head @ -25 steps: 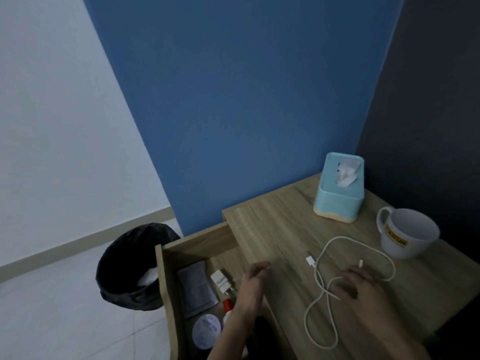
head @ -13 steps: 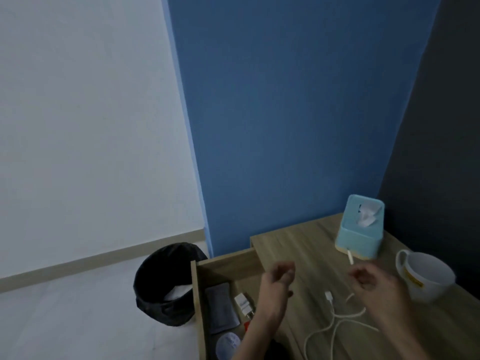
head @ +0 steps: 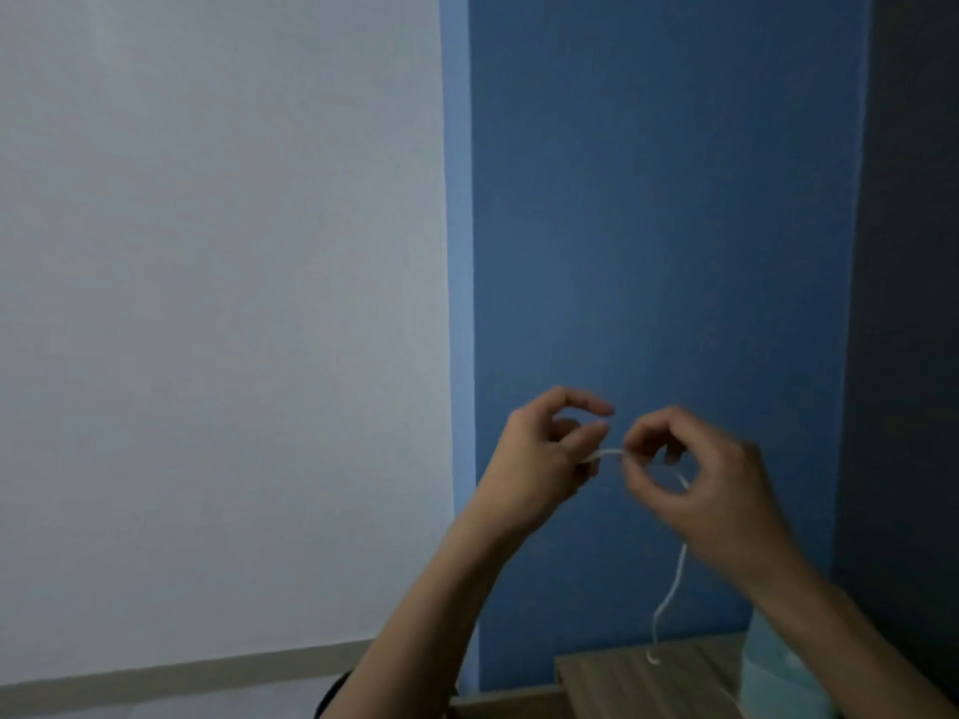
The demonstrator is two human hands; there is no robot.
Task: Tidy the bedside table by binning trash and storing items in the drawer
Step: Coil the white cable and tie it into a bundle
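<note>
Both grips are up in front of the blue wall, with the cable [head: 674, 583] strung between them. My left grip [head: 550, 454] holds one end in curled fingers. My right grip [head: 711, 490] pinches it just beside, with a loop behind the fingers. I hold it high so the slack hangs free for coiling, I reckon, before the drawer. The tail dangles by the surface's [head: 612, 682] back edge, near the tissue box [head: 773, 682]; whether it touches, I can't tell.

**Cable Above the Worktop**

My left hand [head: 539, 459] and right hand [head: 711, 490] meet above the wooden worktop [head: 622, 677], with the thin white cable [head: 674, 578] strung between them. It hangs down to the worktop, left of the pale-blue plastic box [head: 768, 682].
</note>
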